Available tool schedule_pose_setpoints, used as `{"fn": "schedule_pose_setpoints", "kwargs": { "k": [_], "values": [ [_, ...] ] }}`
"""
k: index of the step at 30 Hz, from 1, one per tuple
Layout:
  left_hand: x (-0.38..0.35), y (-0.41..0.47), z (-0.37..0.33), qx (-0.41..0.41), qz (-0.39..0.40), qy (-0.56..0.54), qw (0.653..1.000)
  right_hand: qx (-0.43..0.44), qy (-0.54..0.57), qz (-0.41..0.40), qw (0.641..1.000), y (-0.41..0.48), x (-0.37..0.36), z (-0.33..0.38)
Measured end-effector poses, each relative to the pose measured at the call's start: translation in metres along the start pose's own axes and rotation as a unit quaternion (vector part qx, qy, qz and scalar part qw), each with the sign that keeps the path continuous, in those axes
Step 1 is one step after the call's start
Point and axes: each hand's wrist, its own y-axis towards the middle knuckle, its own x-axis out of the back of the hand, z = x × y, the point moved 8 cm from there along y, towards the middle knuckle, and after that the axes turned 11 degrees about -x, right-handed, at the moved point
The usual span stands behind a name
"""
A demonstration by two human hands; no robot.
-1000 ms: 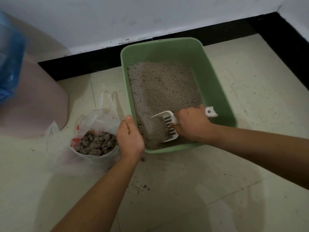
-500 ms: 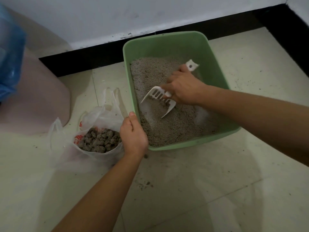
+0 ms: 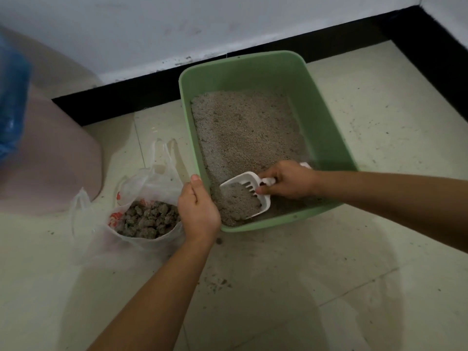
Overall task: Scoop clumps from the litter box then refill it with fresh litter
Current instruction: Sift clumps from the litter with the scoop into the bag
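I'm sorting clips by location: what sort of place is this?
Probably a corner of a home, on the floor by the wall. A green litter box sits on pale floor tiles against a black skirting, and a plastic bag of clumps stands beside it.

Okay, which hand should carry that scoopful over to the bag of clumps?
Right. The right hand already grips the loaded scoop; the left hand steadies the litter box beside the bag.
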Motion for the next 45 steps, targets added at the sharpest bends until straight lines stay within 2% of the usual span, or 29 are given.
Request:
{"fn": "schedule_pose_setpoints", "kwargs": {
  "k": [5, 9, 13, 23, 45],
  "values": [
    [0.000, 0.002, 0.000, -0.002, -0.002, -0.002, 1.000, -0.043, 0.120, 0.018, 0.992, -0.005, -0.017, -0.013],
    [0.000, -0.001, -0.001, 0.012, 0.002, -0.006, 1.000, -0.033, 0.170, 0.048, 0.984, -0.014, -0.012, -0.013],
    [0.002, -0.002, 0.000, 0.032, -0.003, -0.009, 0.999, -0.012, 0.196, 0.037, 0.980, -0.020, -0.005, -0.004],
    [0.004, -0.005, -0.008, 0.035, -0.004, -0.011, 0.999, -0.033, 0.151, 0.007, 0.988, -0.026, 0.010, -0.001],
    [0.004, -0.006, -0.013, 0.034, -0.008, -0.016, 0.999, -0.051, 0.137, -0.020, 0.989, -0.034, 0.021, 0.007]
  ]
}}
